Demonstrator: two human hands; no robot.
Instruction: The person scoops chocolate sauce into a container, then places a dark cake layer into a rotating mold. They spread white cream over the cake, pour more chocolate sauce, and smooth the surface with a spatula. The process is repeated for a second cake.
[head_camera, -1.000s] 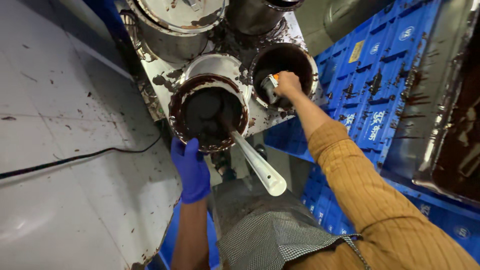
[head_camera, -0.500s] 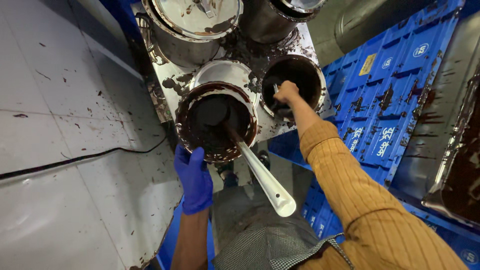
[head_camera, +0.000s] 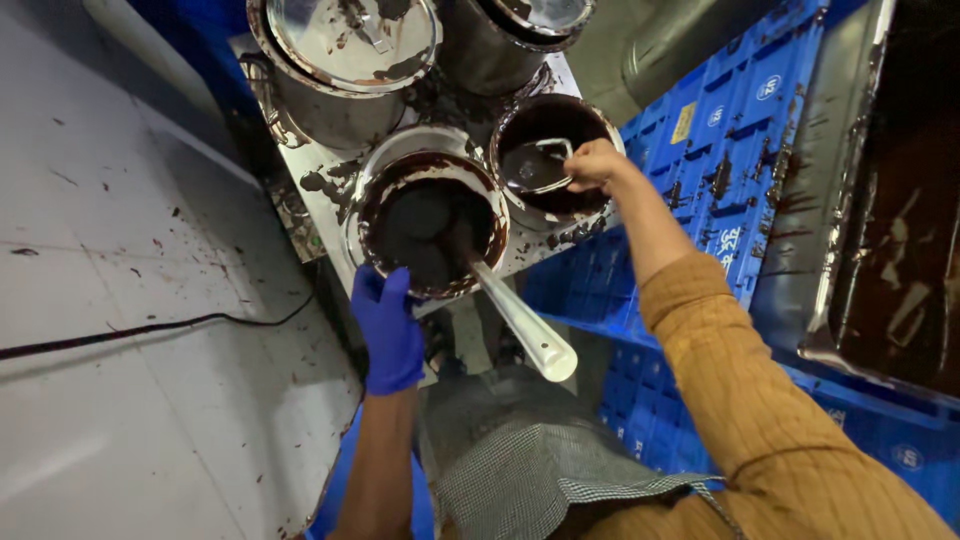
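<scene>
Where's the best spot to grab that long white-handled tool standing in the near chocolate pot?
Probably the rounded free end of the white handle, which juts over the near rim of the chocolate pot toward the person. Come from below that rim; the handle looks clean there, while its far end sits buried in chocolate.

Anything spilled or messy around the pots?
Yes. Dark brown paste is smeared over the steel table between the pots, on the covered pot's lid, and streaked down the blue crates. The white floor is speckled too. The left hand grips the coated near pot; the right hand holds a scraper in the smaller pot.
</scene>
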